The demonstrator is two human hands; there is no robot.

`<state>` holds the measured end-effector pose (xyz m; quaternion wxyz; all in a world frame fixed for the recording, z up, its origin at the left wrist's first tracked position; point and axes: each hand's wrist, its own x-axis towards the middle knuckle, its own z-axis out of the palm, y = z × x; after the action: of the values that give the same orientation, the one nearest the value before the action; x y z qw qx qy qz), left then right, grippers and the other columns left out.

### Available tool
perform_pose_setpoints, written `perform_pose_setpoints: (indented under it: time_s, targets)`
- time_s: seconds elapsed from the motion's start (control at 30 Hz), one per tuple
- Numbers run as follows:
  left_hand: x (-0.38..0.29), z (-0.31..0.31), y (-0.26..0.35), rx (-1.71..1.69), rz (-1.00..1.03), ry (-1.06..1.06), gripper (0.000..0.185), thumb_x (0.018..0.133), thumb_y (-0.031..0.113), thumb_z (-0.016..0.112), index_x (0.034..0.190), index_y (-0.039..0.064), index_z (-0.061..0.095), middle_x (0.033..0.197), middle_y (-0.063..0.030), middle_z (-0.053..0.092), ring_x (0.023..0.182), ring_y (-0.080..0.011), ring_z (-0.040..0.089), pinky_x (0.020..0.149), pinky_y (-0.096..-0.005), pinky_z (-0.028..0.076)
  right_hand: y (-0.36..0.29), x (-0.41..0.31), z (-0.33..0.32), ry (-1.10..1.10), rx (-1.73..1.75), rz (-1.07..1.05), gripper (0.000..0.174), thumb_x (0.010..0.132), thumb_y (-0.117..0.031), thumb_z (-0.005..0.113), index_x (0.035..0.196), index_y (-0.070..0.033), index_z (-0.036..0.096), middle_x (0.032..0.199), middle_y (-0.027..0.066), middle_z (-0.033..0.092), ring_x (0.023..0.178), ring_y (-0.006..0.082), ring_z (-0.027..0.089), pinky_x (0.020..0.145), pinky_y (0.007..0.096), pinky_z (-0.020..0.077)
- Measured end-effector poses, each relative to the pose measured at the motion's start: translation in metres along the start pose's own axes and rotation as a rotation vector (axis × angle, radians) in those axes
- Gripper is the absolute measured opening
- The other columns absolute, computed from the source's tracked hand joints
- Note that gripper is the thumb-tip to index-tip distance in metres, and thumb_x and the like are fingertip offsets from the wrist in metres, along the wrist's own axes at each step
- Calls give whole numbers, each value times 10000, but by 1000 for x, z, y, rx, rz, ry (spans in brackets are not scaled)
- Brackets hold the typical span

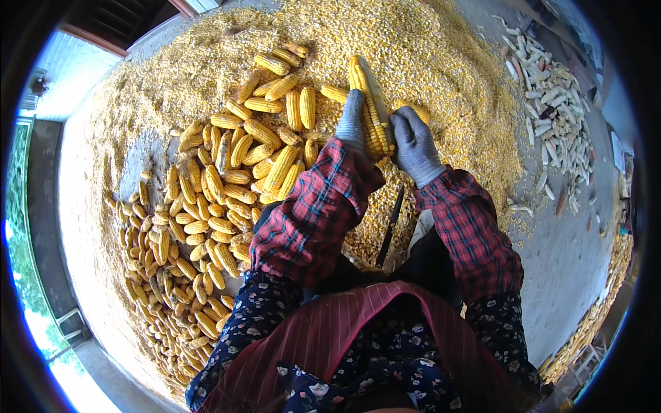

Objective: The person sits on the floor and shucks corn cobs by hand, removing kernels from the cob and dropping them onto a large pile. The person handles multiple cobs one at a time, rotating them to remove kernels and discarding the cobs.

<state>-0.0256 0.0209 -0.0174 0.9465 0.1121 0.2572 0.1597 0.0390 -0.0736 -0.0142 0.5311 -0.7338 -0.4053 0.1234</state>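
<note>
A partly shelled ear of corn (369, 103) is held tilted in front of me. Yellow kernels cover its left side, while a pale grey strip without kernels runs down its right. My left hand (352, 121), in a grey knit glove, is wrapped around it from the left. Against its lower right side presses my right hand (414, 144), gloved alike, with fingers curled and partly hidden. Loose kernels show at the ear's lower end. Behind the hands lie two ears of corn, one left (334, 93) and one right (412, 110), on loose kernels (403, 46).
A large heap of unshelled ears (206, 206) spreads to my left. Between my legs a dark narrow blade or bar (391, 224) slants upward. Bare cobs (555, 108) are piled at the far right on the grey concrete floor (563, 268). More yellow material (588, 320) lines the right edge.
</note>
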Motion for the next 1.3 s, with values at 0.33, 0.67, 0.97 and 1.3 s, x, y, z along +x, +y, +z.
perform_pose_setpoints:
  time_s: [0.33, 0.67, 0.97, 1.3]
  targets:
    - [20, -13, -7, 252, 335, 80, 305, 813, 275, 467, 1014, 53, 414, 772, -65, 494, 631, -173, 503, 537, -311, 442, -16, -2, -6, -235, -161, 163, 388, 798, -406, 470, 857, -30, 393, 699, 202, 546, 692, 372, 553, 575, 405, 427]
    - [20, -25, -13, 270, 348, 27, 374, 796, 343, 500, 1079, 115, 413, 863, -59, 514, 740, -209, 536, 631, -358, 476, 2, -3, 1, -69, -223, -32, 209, 842, -263, 377, 801, -62, 418, 629, 240, 510, 679, 438, 498, 546, 475, 397]
    - [12, -16, -9, 0, 134, -28, 400, 776, 417, 507, 959, 61, 510, 771, -108, 580, 655, -234, 571, 590, -355, 487, -1, 0, -5, -111, 91, 98, 268, 835, -263, 451, 822, 5, 448, 676, 118, 487, 635, 202, 492, 593, 302, 404]
    - [28, -28, -17, 149, 280, -33, 407, 772, 403, 515, 1002, 69, 486, 795, -106, 560, 661, -226, 566, 569, -339, 489, 0, -6, 0, -107, -105, 20, 281, 834, -283, 430, 853, -2, 432, 682, 164, 518, 613, 292, 525, 556, 349, 415]
